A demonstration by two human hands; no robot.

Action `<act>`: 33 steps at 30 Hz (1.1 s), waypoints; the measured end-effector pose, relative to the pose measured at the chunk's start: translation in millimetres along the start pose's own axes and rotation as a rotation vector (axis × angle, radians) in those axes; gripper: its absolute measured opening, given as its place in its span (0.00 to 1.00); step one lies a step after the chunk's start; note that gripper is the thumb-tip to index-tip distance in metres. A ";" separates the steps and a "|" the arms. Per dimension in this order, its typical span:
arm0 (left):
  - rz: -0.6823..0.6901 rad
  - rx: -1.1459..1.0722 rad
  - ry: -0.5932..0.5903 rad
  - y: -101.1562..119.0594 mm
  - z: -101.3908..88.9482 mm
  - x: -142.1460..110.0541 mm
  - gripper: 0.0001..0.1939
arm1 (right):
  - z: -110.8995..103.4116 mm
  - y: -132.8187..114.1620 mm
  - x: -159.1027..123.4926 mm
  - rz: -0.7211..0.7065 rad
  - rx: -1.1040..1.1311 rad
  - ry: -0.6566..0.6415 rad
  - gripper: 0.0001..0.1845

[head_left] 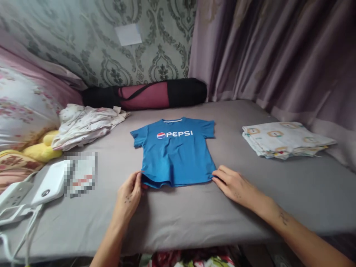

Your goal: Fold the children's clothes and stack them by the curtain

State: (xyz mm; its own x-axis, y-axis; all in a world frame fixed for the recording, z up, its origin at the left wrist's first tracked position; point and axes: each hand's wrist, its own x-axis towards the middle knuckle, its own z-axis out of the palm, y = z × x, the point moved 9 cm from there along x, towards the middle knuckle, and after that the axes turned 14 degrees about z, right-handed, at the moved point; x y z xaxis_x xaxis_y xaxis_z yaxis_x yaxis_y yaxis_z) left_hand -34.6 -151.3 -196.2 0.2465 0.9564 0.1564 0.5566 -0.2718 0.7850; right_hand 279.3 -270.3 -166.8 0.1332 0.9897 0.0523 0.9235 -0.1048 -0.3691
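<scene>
A blue T-shirt (180,159) with a white PEPSI print lies face up on the grey bed sheet (194,215), its collar away from me and its hem towards me. My left hand (130,191) pinches the left corner of the hem, which is lifted a little so that the shirt's dark inside shows. At the right corner of the hem, my right hand (229,183) has its thumb and fingers closed on the cloth. Small wrinkles run through the lower part of the shirt.
Folded printed cloths (286,139) lie to the right, a crumpled white cloth (89,124) to the left. A white power bank (51,181), power strip (13,194) and cables sit at the left edge. A long black-and-red bag (147,94) rests against the wall.
</scene>
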 end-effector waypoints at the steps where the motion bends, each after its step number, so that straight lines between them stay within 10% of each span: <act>1: 0.002 -0.036 -0.011 1.4 0.2 0.2 0.27 | -1.2 -0.2 -0.5 0.009 0.002 0.001 0.12; 15: 0.039 0.180 -0.033 10.0 5.1 6.3 0.22 | 2.8 1.8 -4.9 0.100 -0.105 -0.024 0.12; 25: 0.037 0.324 -0.107 10.4 5.3 4.3 0.23 | 10.0 3.9 10.9 0.428 -0.411 -0.019 0.09; 33: 0.188 0.510 -0.120 -2.6 -36.6 8.8 0.20 | -13.5 11.2 -0.8 0.459 -0.491 -0.021 0.12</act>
State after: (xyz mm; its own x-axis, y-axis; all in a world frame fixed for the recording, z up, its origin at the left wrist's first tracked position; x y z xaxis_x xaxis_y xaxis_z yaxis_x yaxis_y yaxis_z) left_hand -62.9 -138.3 -174.9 0.4505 0.8758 0.1733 0.8004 -0.4822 0.3562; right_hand 294.4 -273.6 -158.5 0.5487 0.8355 -0.0292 0.8321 -0.5424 0.1156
